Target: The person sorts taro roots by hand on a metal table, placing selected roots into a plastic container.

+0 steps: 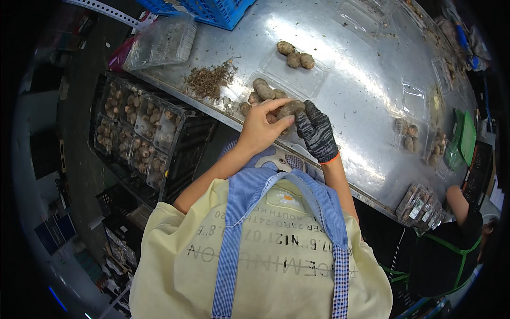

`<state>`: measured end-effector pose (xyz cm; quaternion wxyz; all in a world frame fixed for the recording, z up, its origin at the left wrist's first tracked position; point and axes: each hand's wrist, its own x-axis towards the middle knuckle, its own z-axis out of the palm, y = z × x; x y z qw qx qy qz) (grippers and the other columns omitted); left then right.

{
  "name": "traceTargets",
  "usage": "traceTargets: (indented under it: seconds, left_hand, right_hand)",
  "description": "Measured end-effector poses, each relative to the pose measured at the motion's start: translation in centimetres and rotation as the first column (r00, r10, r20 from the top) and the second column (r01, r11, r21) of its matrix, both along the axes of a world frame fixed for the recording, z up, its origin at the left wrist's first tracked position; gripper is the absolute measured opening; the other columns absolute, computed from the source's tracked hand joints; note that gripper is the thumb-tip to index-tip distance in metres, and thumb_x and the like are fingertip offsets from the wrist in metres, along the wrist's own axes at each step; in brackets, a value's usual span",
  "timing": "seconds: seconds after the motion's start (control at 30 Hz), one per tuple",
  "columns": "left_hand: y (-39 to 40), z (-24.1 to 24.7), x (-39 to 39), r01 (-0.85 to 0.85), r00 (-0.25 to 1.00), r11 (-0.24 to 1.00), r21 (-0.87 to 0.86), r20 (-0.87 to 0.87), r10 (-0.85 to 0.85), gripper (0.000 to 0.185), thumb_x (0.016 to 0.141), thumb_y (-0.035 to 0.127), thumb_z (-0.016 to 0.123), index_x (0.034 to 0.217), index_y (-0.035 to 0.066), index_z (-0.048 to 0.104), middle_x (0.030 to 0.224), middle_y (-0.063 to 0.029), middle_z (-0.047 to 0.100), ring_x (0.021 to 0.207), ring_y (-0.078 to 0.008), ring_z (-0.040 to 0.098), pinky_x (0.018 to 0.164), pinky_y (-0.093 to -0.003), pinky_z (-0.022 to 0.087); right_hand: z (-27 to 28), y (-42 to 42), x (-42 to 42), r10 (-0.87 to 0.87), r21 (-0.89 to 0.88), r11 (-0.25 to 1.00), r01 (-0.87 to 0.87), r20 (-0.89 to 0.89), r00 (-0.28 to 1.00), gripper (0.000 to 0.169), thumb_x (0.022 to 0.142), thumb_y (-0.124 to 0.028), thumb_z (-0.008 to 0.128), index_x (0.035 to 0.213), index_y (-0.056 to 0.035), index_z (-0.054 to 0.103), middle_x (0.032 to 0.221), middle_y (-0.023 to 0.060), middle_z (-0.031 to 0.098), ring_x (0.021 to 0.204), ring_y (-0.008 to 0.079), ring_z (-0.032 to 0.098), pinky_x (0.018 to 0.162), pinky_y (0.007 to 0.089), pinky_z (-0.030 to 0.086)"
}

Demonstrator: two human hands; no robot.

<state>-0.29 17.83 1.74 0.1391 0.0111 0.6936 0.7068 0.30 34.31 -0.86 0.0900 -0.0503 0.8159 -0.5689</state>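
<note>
A brown, rough-skinned tuber [293, 107], seemingly a small taro corm, is between my two hands. The thumb and fingers of my bare left hand [261, 125] grip it from the left. My right hand [317, 131], in a grey-black knit glove with an orange cuff, holds its right end. Just beneath and beyond them, a clear plastic clamshell container lies opened, its base holding several tubers [263, 88]. My hands partly cover that base. The flat lid [316, 83] extends away from me, with several more tubers [294, 60] on its far part.
Root scraps [209, 81] lie in a pile on the metal table [354, 119]. Empty clamshells [163, 44] and a blue crate [203, 12] stand far left. A black crate [155, 123] of packed tubers is beside the table. Filled clamshells [420, 209] sit near a co-worker's arm [458, 203] at right.
</note>
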Motion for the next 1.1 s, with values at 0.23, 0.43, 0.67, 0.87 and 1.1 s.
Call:
traceTargets:
  seconds: [0.23, 0.43, 0.67, 0.87, 1.1]
  left_hand:
    - [0.3, -0.4, 0.4, -0.076, 0.992, 0.988, -0.131, -0.113, 0.061, 0.039, 0.076, 0.007, 0.068, 0.113, -0.001, 0.058, 0.087, -0.0054, 0.060, 0.065, -0.0071, 0.053, 0.057, -0.0206, 0.043]
    - [0.4, 0.4, -0.3, -0.061, 0.966, 0.964, 0.258, 0.257, -0.008, 0.039, 0.085, 0.016, 0.061, 0.118, -0.003, 0.054, 0.083, -0.0004, 0.059, 0.062, -0.0066, 0.049, 0.056, -0.0207, 0.041]
    - [-0.1, -0.4, -0.2, -0.061, 0.929, 0.915, 0.398, 0.357, -0.093, 0.038, 0.089, 0.019, 0.057, 0.121, -0.002, 0.052, 0.084, 0.0004, 0.059, 0.066, -0.0061, 0.050, 0.058, -0.0202, 0.042]
    - [0.2, -0.6, -0.3, -0.056, 0.941, 0.946, 0.318, 0.333, -0.057, 0.037, 0.088, 0.016, 0.058, 0.120, -0.002, 0.053, 0.087, 0.0005, 0.059, 0.067, -0.0057, 0.050, 0.058, -0.0199, 0.042]
    - [0.2, -0.6, -0.3, -0.004, 0.993, 0.989, 0.151, 0.120, -0.014, 0.043, 0.078, 0.009, 0.068, 0.119, 0.002, 0.055, 0.094, -0.0027, 0.058, 0.081, -0.0077, 0.054, 0.066, -0.0203, 0.046]
  right_hand:
    - [0.3, -0.7, -0.4, -0.052, 0.059, 0.996, 0.061, -0.139, 0.989, 0.030, 0.086, -0.020, 0.055, 0.104, 0.0052, 0.054, 0.076, 0.0186, 0.062, 0.065, 0.0296, 0.062, 0.058, 0.0354, 0.047]
    - [0.0, 0.0, -0.5, -0.014, -0.575, 0.788, 0.222, 0.344, 0.939, 0.031, 0.089, -0.034, 0.055, 0.095, -0.0042, 0.053, 0.065, -0.0005, 0.048, 0.054, 0.0094, 0.045, 0.050, 0.0235, 0.036]
    - [-0.3, 0.8, -0.5, 0.122, -0.638, 0.763, 0.107, 0.304, 0.945, 0.026, 0.093, -0.026, 0.048, 0.101, -0.0012, 0.053, 0.068, 0.0005, 0.052, 0.058, 0.0089, 0.047, 0.054, 0.0235, 0.040]
    - [0.1, 0.7, -0.2, 0.048, -0.543, 0.827, 0.143, 0.322, 0.945, 0.025, 0.091, -0.021, 0.052, 0.105, 0.0007, 0.054, 0.070, 0.0014, 0.054, 0.060, 0.0082, 0.048, 0.056, 0.0231, 0.042]
    - [-0.5, 0.6, 0.1, 0.023, -0.439, 0.889, 0.132, 0.330, 0.944, 0.029, 0.090, -0.018, 0.053, 0.109, 0.0030, 0.055, 0.077, 0.0034, 0.058, 0.063, 0.0087, 0.051, 0.057, 0.0239, 0.044]
